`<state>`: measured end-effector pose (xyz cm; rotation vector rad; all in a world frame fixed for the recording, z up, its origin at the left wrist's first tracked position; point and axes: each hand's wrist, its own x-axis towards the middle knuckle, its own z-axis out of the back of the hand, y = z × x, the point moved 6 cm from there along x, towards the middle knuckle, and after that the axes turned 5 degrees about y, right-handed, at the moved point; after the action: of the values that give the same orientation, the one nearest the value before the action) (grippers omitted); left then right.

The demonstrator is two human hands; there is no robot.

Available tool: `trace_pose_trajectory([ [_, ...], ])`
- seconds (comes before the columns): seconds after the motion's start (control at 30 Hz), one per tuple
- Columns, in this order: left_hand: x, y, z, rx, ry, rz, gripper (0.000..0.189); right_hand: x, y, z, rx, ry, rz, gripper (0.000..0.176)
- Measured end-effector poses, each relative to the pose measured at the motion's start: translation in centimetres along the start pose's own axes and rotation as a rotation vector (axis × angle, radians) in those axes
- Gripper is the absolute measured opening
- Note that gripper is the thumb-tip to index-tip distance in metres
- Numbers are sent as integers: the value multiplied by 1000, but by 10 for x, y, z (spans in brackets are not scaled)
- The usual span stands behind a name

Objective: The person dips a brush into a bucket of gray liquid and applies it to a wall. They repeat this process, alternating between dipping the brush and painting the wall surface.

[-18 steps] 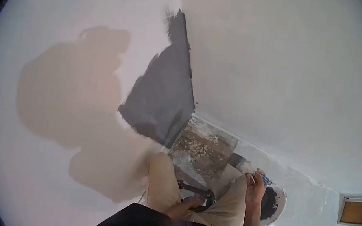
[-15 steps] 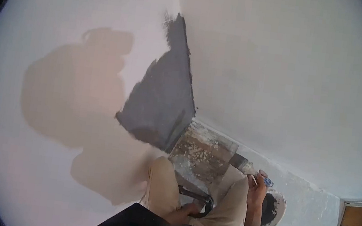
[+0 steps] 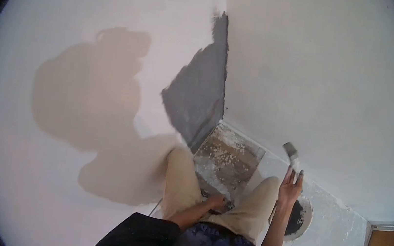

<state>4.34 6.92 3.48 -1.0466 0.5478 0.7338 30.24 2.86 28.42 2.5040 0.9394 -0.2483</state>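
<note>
My right hand (image 3: 291, 187) holds a paintbrush (image 3: 293, 156) upright, its dark bristles pointing up and left in front of the right-hand wall. Low between my knees, my left hand (image 3: 217, 203) is closed on a dark object (image 3: 227, 205) that I cannot make out clearly. A grey coated patch (image 3: 198, 89) covers the left wall along the corner, with ragged edges. Below that patch lies a brown, stained floor tile (image 3: 229, 157) with pale splatters. The bucket (image 3: 301, 219) of dark material stands beside my right forearm, partly hidden by it.
The white left wall (image 3: 94, 2) carries my shadow. A pale right wall (image 3: 330, 80) meets it at the corner. My knees, in beige trousers (image 3: 181, 177), frame the stained tile. At the far right is a brown framed panel (image 3: 389, 240), near the glossy floor (image 3: 325, 237).
My right hand has lifted the brush, which has turned from lying sideways to pointing up. My left hand has moved slightly up and right. The camera view has shifted.
</note>
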Motion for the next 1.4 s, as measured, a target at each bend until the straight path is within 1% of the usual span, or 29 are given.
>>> trace_pose_trajectory([
  [0.03,17,15,-6,-90,-97,-61,43,-5,6,0,62,6,34,38],
  [0.1,2,8,9,-119,-165,-230,46,-12,27,5,182,-3,112,43],
  [0.17,-24,9,29,-65,-312,-182,45,-28,54,7,171,47,182,42],
  [0.23,-66,-15,65,-129,-452,-92,41,-50,81,6,76,44,268,42],
  [0.3,-60,-13,80,-479,-498,-201,31,-70,109,11,-39,44,380,42],
  [0.37,-90,-32,104,-553,-617,-198,23,-93,139,28,-227,12,487,42],
  [0.43,-89,-25,121,-432,-993,-441,19,-120,163,48,-322,-82,547,42],
  [0.5,-125,-53,148,-640,-1017,-502,16,-138,178,63,-373,-135,588,41],
  [0.57,-131,-48,184,-412,-1208,-538,13,-145,169,95,-356,-178,595,40],
  [0.6,-141,-67,191,-486,-1211,-627,13,-148,174,114,-376,-196,620,38],
  [0.63,-162,-92,204,-552,-1207,-702,14,-146,177,132,-389,-226,633,37],
  [0.7,-181,-133,219,-477,-1197,-712,15,-148,172,146,-393,-311,665,33],
  [0.77,-185,-196,206,-408,-1055,-808,16,-155,182,140,-515,-339,694,30],
  [0.8,-177,-220,200,-361,-995,-851,16,-150,179,147,-573,-378,700,29],
  [0.87,-150,-272,163,-285,-744,-945,19,-141,182,165,-691,-416,699,25],
  [0.9,-132,-292,142,-222,-579,-970,23,-137,178,179,-748,-452,664,24],
  [0.93,-113,-307,118,-160,-417,-990,26,-133,173,191,-803,-483,624,23],
  [0.97,-91,-317,93,-110,-309,-968,35,-129,169,198,-858,-511,583,23],
  [1.0,-70,-315,62,-63,-211,-962,43,-130,162,205,-904,-530,554,18],
  [1.1,-3,-300,-8,40,-79,-718,60,-118,157,212,-1313,-561,585,16],
  [1.13,10,-294,-24,9,-91,-706,65,-117,157,196,-1501,-573,547,14],
  [1.2,31,-274,-51,-35,-112,-689,74,-105,154,208,-1581,-515,462,14],
  [1.27,54,-237,-72,99,-160,-509,80,-91,154,221,-1628,-488,381,14],
  [1.3,58,-230,-75,166,-179,-420,83,-85,155,230,-1638,-495,340,14],
  [1.33,64,-237,-80,45,-134,-498,85,-82,154,239,-1649,-502,290,14],
  [1.4,75,-252,-86,-208,-49,-633,90,-73,151,254,-1666,-462,291,14],
])
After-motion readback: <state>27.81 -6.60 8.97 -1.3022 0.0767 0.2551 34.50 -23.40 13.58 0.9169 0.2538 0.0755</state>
